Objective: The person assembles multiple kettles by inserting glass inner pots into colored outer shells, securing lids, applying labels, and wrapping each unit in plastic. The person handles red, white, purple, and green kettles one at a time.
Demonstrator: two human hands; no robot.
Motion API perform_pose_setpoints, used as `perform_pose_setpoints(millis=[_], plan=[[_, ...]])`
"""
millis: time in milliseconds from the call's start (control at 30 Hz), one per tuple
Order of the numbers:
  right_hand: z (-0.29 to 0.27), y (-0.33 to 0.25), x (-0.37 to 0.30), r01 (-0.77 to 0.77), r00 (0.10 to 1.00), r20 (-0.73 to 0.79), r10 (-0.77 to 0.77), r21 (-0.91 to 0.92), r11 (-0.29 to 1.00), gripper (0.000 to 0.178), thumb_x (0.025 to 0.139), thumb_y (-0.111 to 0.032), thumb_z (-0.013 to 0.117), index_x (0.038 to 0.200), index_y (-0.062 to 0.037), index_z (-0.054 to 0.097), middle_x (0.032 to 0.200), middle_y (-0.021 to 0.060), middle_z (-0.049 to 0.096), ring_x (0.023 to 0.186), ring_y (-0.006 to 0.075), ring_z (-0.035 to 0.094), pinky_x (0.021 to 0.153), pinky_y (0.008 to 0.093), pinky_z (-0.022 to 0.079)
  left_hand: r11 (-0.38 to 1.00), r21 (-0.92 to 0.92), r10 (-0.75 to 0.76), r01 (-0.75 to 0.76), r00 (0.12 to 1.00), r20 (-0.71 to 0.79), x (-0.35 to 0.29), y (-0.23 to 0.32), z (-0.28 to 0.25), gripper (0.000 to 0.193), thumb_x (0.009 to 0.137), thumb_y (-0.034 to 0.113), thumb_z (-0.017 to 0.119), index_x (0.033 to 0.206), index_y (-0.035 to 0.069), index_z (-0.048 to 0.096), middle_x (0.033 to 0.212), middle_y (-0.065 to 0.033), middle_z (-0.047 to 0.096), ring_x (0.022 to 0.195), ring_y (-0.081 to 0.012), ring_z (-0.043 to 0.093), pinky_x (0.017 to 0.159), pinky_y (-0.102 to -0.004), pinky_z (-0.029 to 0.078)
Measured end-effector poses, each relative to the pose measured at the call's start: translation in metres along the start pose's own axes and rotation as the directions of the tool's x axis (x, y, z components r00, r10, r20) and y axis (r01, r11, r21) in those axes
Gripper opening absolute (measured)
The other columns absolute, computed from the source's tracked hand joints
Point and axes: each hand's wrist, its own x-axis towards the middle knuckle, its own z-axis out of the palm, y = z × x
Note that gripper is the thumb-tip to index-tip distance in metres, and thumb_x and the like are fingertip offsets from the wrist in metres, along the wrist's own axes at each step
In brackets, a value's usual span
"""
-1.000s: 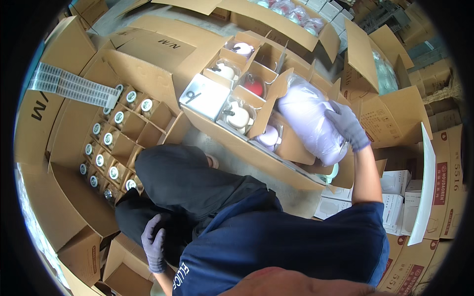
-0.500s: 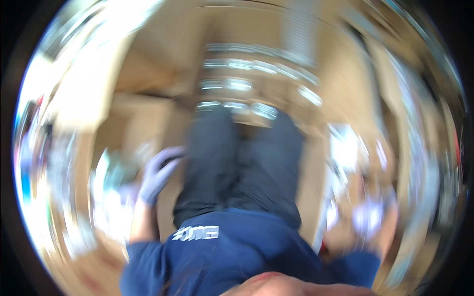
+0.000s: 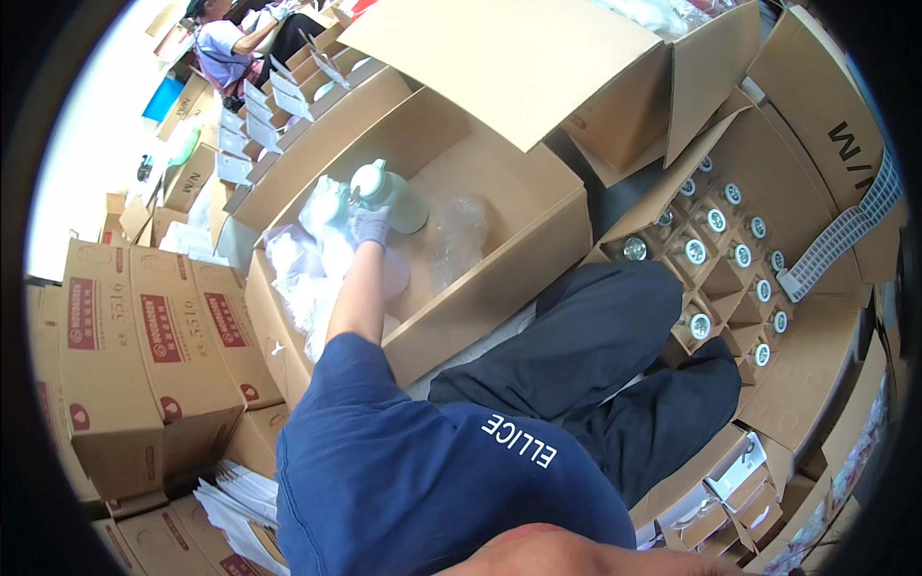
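Observation:
My left hand [image 3: 370, 227], in a pale glove, reaches into a large open cardboard box [image 3: 499, 235]. Its fingers are closed at the handle side of a pale green lidded jug [image 3: 403, 202]. A second pale green jug [image 3: 329, 204] stands just left of it, partly wrapped in clear plastic. White wrapping [image 3: 296, 261] bunches along the box's left side, and crumpled clear film [image 3: 461, 230] lies right of the jug. My right hand is out of view.
Right of my legs, a divided carton [image 3: 807, 336] holds several glass items with round silvery-white tops [image 3: 716, 221]. Stacked printed cartons [image 3: 144, 346] stand at left. A raised box flap [image 3: 509, 58] overhangs the far side. Another person [image 3: 226, 53] sits at the far left.
The view has swung left from the blurred earlier frame. My left hand has gone from beside my legs into the large box, onto the jug. My right hand has left the view.

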Motion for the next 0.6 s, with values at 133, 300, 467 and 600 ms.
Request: perform_pose_setpoints(millis=[133,300,467,600], plan=[[-0.027,0.02,-0.157,0.086,0.968,-0.157,-0.194,-0.519,0.85,0.04,0.098,-0.024,0.056,0.13,-0.0008,0.059,0.116,0.0142,0.068,0.098,0.0259,0.067,0.089,0.039,0.056,0.998,0.01,0.068,-0.069,0.992,0.109,0.01,0.038,0.089,0.085,0.072,0.043,0.079,0.134,-0.002,0.045,0.124,-0.0276,0.06,0.115,-0.0382,0.061,0.096,-0.0443,0.05],[-0.309,-0.228,0.005,0.003,0.957,-0.177,0.231,0.8,0.6,0.036,0.091,-0.02,0.062,0.123,-0.0038,0.062,0.115,0.0161,0.066,0.103,0.0304,0.064,0.09,0.0392,0.053,0.753,-0.331,0.614,-0.569,0.788,0.042,0.001,0.045,0.078,0.068,0.075,0.034,0.076,0.127,-0.001,0.051,0.124,-0.0266,0.059,0.115,-0.0375,0.06,0.095,-0.0452,0.05],[-0.383,-0.381,0.035,0.693,0.711,-0.704,-0.002,0.699,0.176,0.039,0.086,-0.018,0.069,0.122,-0.0047,0.064,0.115,0.0149,0.066,0.105,0.0345,0.065,0.093,0.0423,0.052,0.359,-0.651,0.913,-0.669,0.396,0.097,-0.154,0.075,-0.009,0.053,0.077,0.026,0.073,0.12,0.0,0.057,0.125,-0.0255,0.059,0.115,-0.0367,0.06,0.095,-0.0461,0.05],[-0.451,-0.469,0.057,0.523,0.814,-0.572,-0.102,0.798,-0.299,0.056,0.094,-0.028,0.066,0.141,-0.0038,0.05,0.128,0.0188,0.06,0.12,0.0309,0.058,0.105,0.0397,0.044,0.03,-0.803,0.998,-0.595,-0.028,0.058,-0.246,0.08,-0.09,0.041,0.079,0.018,0.071,0.114,0.001,0.061,0.125,-0.0247,0.058,0.115,-0.0362,0.06,0.095,-0.0468,0.05]])
